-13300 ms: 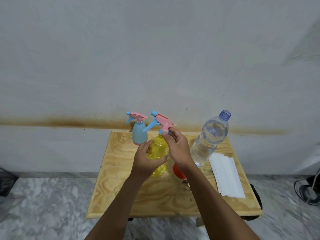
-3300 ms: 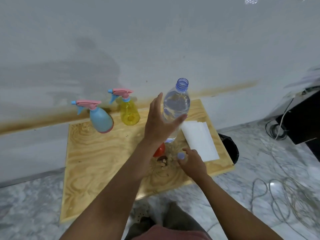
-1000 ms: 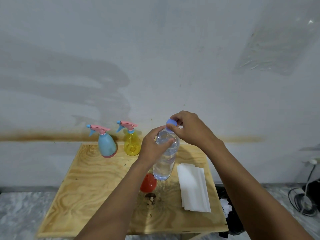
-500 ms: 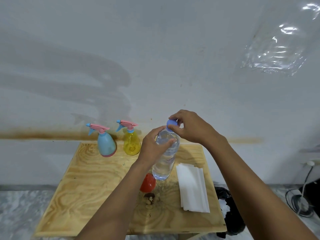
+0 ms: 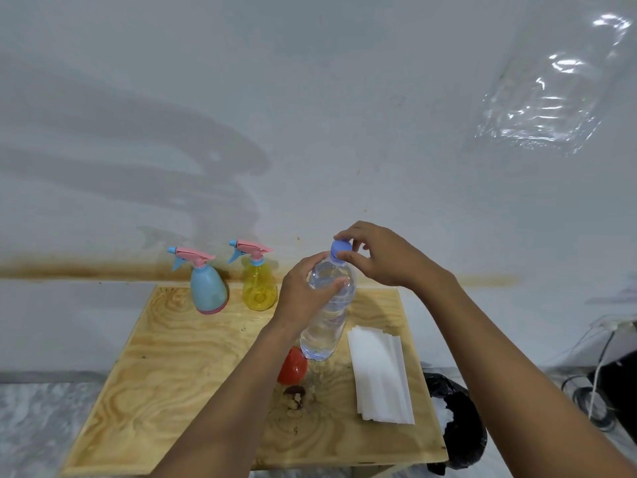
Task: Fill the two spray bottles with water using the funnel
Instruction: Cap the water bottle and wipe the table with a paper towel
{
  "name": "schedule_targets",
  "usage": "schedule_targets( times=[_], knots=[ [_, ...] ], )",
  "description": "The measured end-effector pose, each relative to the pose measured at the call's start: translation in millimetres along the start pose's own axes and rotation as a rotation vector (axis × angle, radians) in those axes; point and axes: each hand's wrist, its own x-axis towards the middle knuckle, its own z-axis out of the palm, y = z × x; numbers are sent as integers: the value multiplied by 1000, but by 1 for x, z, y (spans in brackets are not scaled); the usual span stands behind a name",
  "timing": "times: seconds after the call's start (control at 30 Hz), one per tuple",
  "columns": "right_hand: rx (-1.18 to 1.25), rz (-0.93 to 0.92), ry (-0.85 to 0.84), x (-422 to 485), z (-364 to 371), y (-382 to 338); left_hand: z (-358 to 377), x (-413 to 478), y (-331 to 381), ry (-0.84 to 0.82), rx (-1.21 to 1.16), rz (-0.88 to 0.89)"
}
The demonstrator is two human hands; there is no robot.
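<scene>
Below the hands, one red funnel (image 5: 293, 365) lies on the counter (image 5: 165, 367), one paper stack (image 5: 381, 370) to its right. The left hand (image 5: 306, 291) grips the one water bottle (image 5: 325, 315); the right hand (image 5: 379, 257) pinches its cap (image 5: 340, 250), back on the neck after lying on the counter seconds ago, so pouring looks finished. Beyond and left stand two spray bottles, blue (image 5: 206, 286) and yellow (image 5: 258, 284), both heads on.

Both hands (image 5: 344, 277) on water btl (image 5: 327, 315).
</scene>
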Motion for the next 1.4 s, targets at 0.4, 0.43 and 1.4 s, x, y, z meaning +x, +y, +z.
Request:
schedule_targets(
  times=[0.4, 0.43, 1.4],
  knots=[
    [-176, 57, -74, 13, -5, -7, -2, 0, 1, -19, -1, 3],
    [-180, 8, -145, 12, -11, -4, -2, 0, 2, -15, -4, -6],
    [59, 36, 184, -4, 31, 13, -4, -5, 0, -33, 13, 19]
  ],
)
